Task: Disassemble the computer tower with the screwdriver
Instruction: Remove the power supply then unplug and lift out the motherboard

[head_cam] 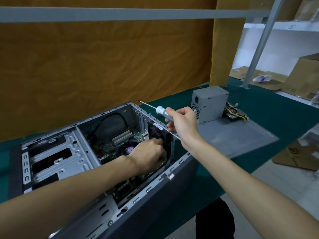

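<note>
Open computer tower worked on by two hands, frame centre.

The screwdriver [158, 109] is gripped in the curled right hand [183, 123] above the case's upper edge, its tip aimed upper left. The left hand [148, 155] is reached inside the computer tower [57, 152], fingers curled at the black fan [156, 132]; what is pinched cannot be told. A grey power supply [209, 104] is stood on the green counter [276, 109], right of centre.

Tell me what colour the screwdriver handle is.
Grey with a white front end, seen in the head view: screwdriver, held in the right hand.
</note>
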Tool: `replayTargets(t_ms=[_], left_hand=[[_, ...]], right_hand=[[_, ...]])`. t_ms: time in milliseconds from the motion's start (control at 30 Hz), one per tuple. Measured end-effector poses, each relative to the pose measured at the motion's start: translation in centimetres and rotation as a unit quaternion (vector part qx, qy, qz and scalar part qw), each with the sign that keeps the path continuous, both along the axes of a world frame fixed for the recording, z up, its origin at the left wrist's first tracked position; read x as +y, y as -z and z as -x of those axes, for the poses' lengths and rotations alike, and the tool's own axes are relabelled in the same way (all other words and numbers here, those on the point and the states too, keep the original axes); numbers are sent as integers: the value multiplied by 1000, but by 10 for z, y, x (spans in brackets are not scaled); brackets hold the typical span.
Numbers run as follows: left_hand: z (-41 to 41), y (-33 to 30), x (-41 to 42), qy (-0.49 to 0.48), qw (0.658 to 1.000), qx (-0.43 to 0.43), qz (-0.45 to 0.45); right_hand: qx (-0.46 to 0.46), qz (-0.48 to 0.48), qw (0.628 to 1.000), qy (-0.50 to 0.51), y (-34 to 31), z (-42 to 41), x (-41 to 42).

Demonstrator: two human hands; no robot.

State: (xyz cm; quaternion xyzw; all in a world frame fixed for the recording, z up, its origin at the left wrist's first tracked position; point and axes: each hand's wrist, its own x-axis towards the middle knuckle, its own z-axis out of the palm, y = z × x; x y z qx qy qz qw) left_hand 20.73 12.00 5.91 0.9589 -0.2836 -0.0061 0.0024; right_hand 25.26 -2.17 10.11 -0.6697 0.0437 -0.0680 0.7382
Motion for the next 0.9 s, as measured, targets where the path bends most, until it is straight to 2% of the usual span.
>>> replayTargets(t_ms=[67,133,333,467,900], left_hand=[[-3,-4,1,22,998,64,10],[-9,-4,0,29,996,85,-12],[-20,3,6,92,993,22,-70],[-24,11,4,83,992,-2,-99],[-31,29,5,1,1000,10,11]], right_hand=[[-1,7,1000,-1,-1,1,0],[-2,9,1000,-5,-1,2,0],[-2,12,1000,-3,-2,4,0],[-1,14,1000,-4,-2,5,0],[-5,18,1000,0,0,3,1]])
